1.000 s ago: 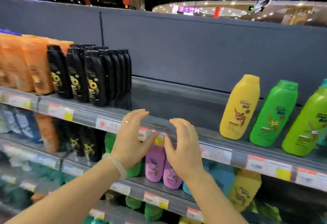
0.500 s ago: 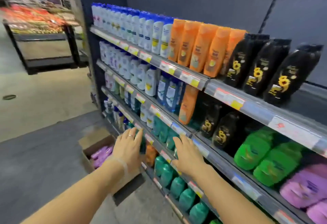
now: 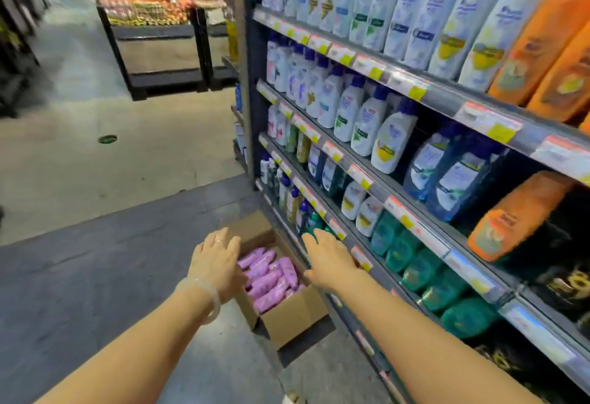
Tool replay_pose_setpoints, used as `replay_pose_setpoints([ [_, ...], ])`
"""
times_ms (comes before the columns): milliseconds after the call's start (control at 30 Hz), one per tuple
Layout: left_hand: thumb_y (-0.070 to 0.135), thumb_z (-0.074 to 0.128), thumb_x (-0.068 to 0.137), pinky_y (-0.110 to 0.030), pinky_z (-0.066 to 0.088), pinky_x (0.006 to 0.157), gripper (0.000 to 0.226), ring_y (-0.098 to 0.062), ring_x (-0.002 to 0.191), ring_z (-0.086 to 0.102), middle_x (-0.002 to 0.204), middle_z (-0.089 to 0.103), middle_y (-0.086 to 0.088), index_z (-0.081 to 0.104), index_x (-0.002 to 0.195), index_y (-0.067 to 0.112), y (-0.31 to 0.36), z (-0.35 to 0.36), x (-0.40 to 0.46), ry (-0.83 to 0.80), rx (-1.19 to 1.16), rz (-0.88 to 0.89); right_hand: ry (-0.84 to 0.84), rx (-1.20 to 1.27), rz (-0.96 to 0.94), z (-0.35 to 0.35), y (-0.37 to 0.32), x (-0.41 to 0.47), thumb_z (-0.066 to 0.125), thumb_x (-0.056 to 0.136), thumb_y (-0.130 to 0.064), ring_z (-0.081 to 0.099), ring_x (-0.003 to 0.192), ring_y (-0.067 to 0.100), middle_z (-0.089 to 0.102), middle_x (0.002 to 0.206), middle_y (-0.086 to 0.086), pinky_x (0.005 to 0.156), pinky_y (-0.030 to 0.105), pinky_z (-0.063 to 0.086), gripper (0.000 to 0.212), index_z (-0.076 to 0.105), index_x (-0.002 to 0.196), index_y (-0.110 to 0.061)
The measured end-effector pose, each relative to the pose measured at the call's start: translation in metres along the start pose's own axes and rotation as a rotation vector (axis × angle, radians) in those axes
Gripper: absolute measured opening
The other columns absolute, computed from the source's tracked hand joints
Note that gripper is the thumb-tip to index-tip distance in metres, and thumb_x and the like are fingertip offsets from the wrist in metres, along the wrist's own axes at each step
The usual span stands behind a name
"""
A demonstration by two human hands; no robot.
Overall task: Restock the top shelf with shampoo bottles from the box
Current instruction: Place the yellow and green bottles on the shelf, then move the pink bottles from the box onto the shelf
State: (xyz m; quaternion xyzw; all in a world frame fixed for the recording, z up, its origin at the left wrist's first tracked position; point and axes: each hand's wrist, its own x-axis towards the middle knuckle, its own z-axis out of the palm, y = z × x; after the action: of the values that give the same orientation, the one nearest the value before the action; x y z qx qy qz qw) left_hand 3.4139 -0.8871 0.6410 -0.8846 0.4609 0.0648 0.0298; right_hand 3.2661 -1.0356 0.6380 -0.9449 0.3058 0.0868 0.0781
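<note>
An open cardboard box (image 3: pixel 289 320) stands on the floor against the foot of the shelving. Several pink shampoo bottles (image 3: pixel 269 279) lie inside it. My left hand (image 3: pixel 217 261) hovers above the box's left side, fingers straight, holding nothing; a pale bracelet circles the wrist. My right hand (image 3: pixel 329 260) reaches out above the box's right edge, near the lowest shelf rail, fingers extended and empty. The top shelf (image 3: pixel 376 73) carries a row of white and blue bottles, then orange ones toward the right.
Lower shelves hold white, blue, teal, orange and black bottles behind price-tag rails (image 3: pixel 360 177). A dark produce stand (image 3: pixel 153 30) stands across the tan aisle floor at upper left. A grey floor strip (image 3: pixel 95 276) runs along the shelving.
The view has swung left and down from the shelf gap to the box. Both empty hands have dropped from the upper shelf rail toward the box.
</note>
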Motion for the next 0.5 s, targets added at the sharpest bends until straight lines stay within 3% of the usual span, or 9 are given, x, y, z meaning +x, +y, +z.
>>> replay_pose_setpoints([
  [267,0.046,0.058,0.082,-0.040,0.027,0.109,0.068,-0.032,0.138,0.023,0.150,0.022,-0.013,0.030,0.137,0.017,-0.053,0.015,0.155,-0.127,0.001,-0.005,-0.089,0.106,-0.008,0.007,-0.009,0.173,0.058,0.085,-0.014,0.036,0.123,0.031,0.038,0.132,0.013,0.099,0.038,0.035,0.052,0.033,0.130,-0.010],
  [500,0.042,0.062,0.080,-0.042,0.027,0.109,0.071,-0.033,0.138,0.022,0.150,0.020,-0.016,0.029,0.138,0.015,-0.075,0.031,0.290,-0.245,0.029,0.134,-0.160,0.211,0.169,0.018,0.009,0.282,0.063,0.086,-0.026,0.037,0.125,0.030,0.037,0.133,0.011,0.100,0.039,0.037,0.055,0.034,0.131,-0.012],
])
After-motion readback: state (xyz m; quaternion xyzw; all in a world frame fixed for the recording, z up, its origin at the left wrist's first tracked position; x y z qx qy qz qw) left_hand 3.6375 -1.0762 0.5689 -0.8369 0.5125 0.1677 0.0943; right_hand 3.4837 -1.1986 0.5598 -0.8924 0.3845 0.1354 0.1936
